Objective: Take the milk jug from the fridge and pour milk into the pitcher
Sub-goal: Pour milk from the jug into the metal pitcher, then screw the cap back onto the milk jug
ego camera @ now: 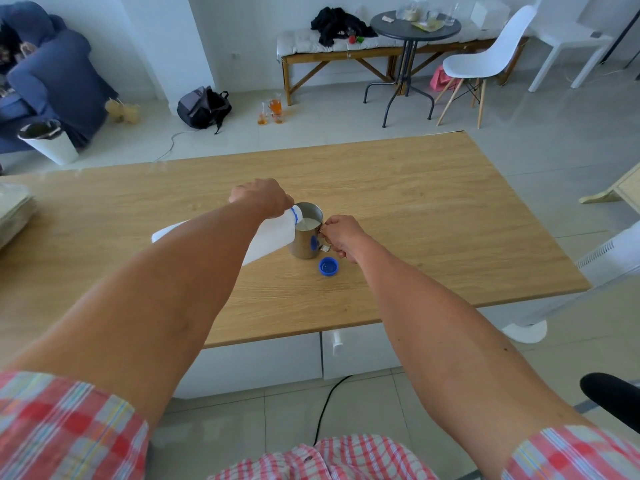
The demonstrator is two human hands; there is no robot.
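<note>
A white plastic milk jug (272, 237) with a blue neck ring is tipped over, its mouth resting at the rim of a small steel pitcher (305, 244) in the middle of the wooden table (433, 220). My left hand (263, 197) grips the jug near its neck; my forearm hides much of the jug's body. White milk shows inside the pitcher. My right hand (341, 237) is closed on the pitcher's handle on its right side. The jug's blue cap (328, 266) lies on the table just in front of the pitcher, open side up.
A stack of pale sheets (14, 213) sits at the table's left edge. A white fan base (526, 329) stands to the right of the table. Beyond it are a white bin (48, 142), a backpack (204, 107), a round dark table (412, 29) and a white chair (485, 60).
</note>
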